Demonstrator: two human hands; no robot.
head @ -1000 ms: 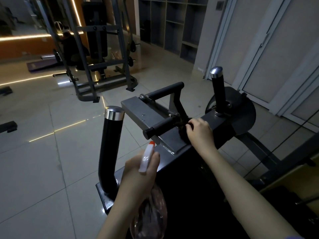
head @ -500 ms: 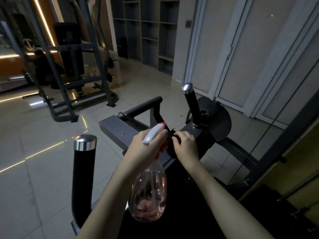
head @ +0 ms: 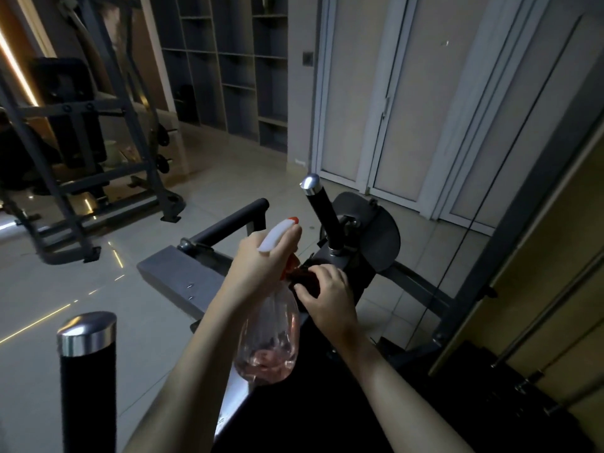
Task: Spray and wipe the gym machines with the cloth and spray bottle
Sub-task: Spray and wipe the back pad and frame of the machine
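My left hand grips the neck of a clear spray bottle with a white and orange trigger head and a little pinkish liquid at the bottom. The nozzle points toward the machine. My right hand holds a dark cloth bunched against the grey frame of the gym machine, just right of the bottle. The machine has a black upright handle with a chrome cap behind my hands and another one at the near left.
A horizontal black bar sits on the machine's far side. A second grey machine frame stands at the back left on the tiled floor. Shelving and pale doors line the back. A cable and a weight stack are at right.
My left hand has lifted the spray bottle from low near my body up beside the cloth. My view has turned toward the right. My right hand stays on the cloth at the frame.
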